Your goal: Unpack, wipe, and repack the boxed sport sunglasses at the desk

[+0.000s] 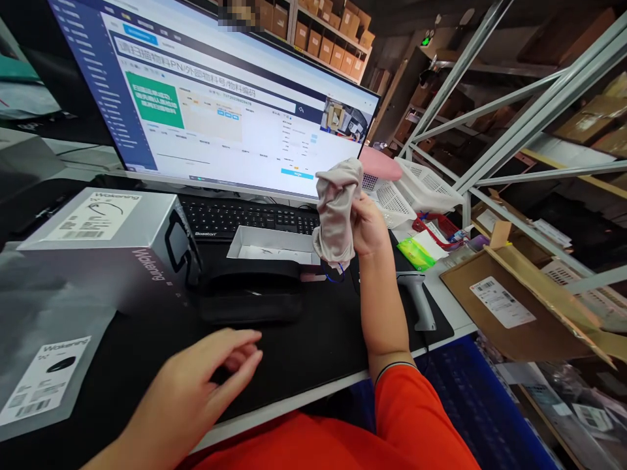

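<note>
My right hand point(369, 225) is raised in front of the monitor and grips a crumpled grey cloth pouch point(337, 212); a blue cord dangles from its lower end. Over the black mat, my left hand point(200, 375) hangs with loosely curved fingers, thumb and fingertips apart, holding nothing. Just beyond it lies a black case point(252, 303). Behind the case sits a shallow white open box point(272, 245) with some paper in it. To the left stands a silver box point(122, 241) marked "Wakening", beside a grey plastic bag point(93, 320) with a printed label.
A large monitor point(215, 111) rises behind the black keyboard point(249, 219). On the right are a handheld scanner point(418, 297), a green packet point(416, 253), white baskets point(426, 186) and a cardboard box point(504, 303). Metal shelving point(484, 143) stands beyond the desk.
</note>
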`<state>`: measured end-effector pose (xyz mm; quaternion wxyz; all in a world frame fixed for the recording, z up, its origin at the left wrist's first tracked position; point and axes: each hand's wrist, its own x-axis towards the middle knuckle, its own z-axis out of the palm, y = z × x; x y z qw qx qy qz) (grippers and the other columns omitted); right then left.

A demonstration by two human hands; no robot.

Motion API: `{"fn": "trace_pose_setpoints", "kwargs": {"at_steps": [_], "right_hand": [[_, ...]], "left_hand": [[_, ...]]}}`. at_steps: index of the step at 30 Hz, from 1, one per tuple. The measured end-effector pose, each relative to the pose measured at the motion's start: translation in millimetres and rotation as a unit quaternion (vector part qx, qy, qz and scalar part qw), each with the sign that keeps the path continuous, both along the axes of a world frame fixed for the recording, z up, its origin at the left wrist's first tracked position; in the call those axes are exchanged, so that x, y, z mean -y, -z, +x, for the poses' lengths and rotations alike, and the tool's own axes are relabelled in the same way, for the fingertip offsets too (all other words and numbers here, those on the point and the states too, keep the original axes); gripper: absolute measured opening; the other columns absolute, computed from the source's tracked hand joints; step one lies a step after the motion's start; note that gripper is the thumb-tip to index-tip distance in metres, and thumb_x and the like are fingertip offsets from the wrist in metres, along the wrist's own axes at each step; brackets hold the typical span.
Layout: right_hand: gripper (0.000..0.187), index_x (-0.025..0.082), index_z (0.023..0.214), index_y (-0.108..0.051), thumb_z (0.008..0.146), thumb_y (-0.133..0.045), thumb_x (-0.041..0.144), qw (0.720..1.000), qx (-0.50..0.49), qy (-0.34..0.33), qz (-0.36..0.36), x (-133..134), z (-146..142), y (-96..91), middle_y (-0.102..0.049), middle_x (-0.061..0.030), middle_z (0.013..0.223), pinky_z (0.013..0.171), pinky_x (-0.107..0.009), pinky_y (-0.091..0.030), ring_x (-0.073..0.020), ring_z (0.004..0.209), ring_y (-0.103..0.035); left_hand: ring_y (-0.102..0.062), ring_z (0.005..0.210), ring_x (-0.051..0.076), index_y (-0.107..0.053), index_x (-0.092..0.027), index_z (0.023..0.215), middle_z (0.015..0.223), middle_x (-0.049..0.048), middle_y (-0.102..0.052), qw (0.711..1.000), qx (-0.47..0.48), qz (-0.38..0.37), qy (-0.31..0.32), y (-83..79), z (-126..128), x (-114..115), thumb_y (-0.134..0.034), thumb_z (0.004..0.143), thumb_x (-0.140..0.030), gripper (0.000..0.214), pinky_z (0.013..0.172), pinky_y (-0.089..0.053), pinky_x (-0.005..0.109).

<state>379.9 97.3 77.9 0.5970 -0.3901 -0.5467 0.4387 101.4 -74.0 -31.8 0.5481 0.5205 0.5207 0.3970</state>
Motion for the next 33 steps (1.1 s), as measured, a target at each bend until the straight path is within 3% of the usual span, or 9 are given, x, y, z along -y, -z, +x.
{"fn": "trace_pose_setpoints", "kwargs": {"at_steps": [3,5,9,14,16,21,26,30,33], "right_hand": [[0.035,0.026,0.107,-0.07,0.082,-0.081,0.047,0.996,0.077,-0.049,0.007,14,8,-7.8,-0.077,-0.0031,0.107,0.097,-0.041,-0.061,-0.0247,0.104,-0.072],[0.033,0.024,0.105,-0.073,0.082,-0.081,0.047,0.983,0.152,-0.098,0.027,23,15,-13.3,-0.076,-0.0018,0.102,0.094,-0.039,-0.06,-0.024,0.101,-0.071],[0.023,0.021,0.098,-0.074,0.09,-0.075,0.043,0.959,0.246,-0.111,0.087,34,25,-21.2,-0.071,-0.0002,0.093,0.089,-0.034,-0.055,-0.0215,0.093,-0.066],[0.022,0.022,0.1,-0.072,0.094,-0.07,0.043,0.948,0.275,-0.113,0.113,33,26,-22.1,-0.068,-0.0003,0.094,0.089,-0.034,-0.052,-0.0217,0.094,-0.063],[0.024,0.022,0.097,-0.071,0.093,-0.07,0.046,0.944,0.292,-0.104,0.112,30,25,-21.3,-0.067,-0.0004,0.093,0.089,-0.034,-0.052,-0.0222,0.094,-0.062],[0.025,0.022,0.096,-0.07,0.093,-0.069,0.047,0.941,0.303,-0.099,0.116,28,21,-20.8,-0.066,-0.0005,0.094,0.092,-0.035,-0.052,-0.0221,0.096,-0.062],[0.023,0.021,0.096,-0.07,0.096,-0.066,0.043,0.938,0.301,-0.109,0.132,32,19,-22.6,-0.066,-0.0001,0.094,0.092,-0.033,-0.053,-0.0213,0.097,-0.063],[0.021,0.021,0.098,-0.07,0.097,-0.066,0.042,0.938,0.301,-0.105,0.138,32,17,-20.6,-0.065,0.0003,0.094,0.091,-0.033,-0.052,-0.021,0.096,-0.063],[0.022,0.022,0.096,-0.07,0.097,-0.066,0.044,0.935,0.316,-0.091,0.133,30,17,-17.9,-0.065,0.0,0.093,0.088,-0.032,-0.051,-0.021,0.094,-0.062]], "left_hand": [[-0.073,0.11,0.035,-0.086,-0.03,0.103,0.12,0.0126,-0.079,0.948,-0.209,0.233,0.057,-12.7,-1,-28,-0.066,0.085,-0.056,0.037,0.106,-0.06,0.042],[-0.07,0.121,0.039,-0.082,-0.027,0.114,0.133,0.015,-0.075,0.901,-0.342,0.241,0.114,-12.7,4,-59,-0.052,0.089,-0.036,0.04,0.111,-0.056,0.049],[-0.076,0.095,0.041,-0.083,-0.027,0.104,0.101,0.0142,-0.08,0.882,-0.384,0.202,0.182,3.5,13,-112,-0.063,0.079,-0.031,0.033,0.102,-0.057,0.053],[-0.074,0.117,0.043,-0.074,-0.035,0.137,0.133,0.0111,-0.076,0.872,-0.382,0.201,0.233,18.1,18,-116,-0.078,0.057,-0.021,0.082,0.103,-0.057,0.047],[-0.071,0.124,0.044,-0.074,-0.037,0.135,0.141,0.0105,-0.073,0.871,-0.377,0.195,0.247,17.8,21,-108,-0.079,0.054,-0.019,0.082,0.107,-0.056,0.046],[-0.078,0.099,0.038,-0.083,-0.034,0.117,0.107,0.0097,-0.082,0.882,-0.341,0.161,0.282,10.8,21,-102,-0.076,0.067,-0.023,0.051,0.108,-0.056,0.047],[-0.075,0.12,0.037,-0.083,-0.023,0.116,0.121,0.0071,-0.081,0.93,-0.247,0.132,0.237,-4.0,1,-107,-0.076,0.078,-0.031,0.039,0.12,-0.051,0.05],[-0.081,0.099,0.03,-0.08,-0.014,0.115,0.111,0.0089,-0.082,0.989,-0.09,0.02,0.115,-15.0,-11,-104,-0.071,0.092,-0.04,0.036,0.104,-0.061,0.041],[-0.081,0.09,0.031,-0.072,-0.011,0.117,0.103,0.0137,-0.081,0.998,0.0,-0.055,0.027,-13.5,-15,-101,-0.069,0.095,-0.052,0.047,0.088,-0.066,0.041]]}}
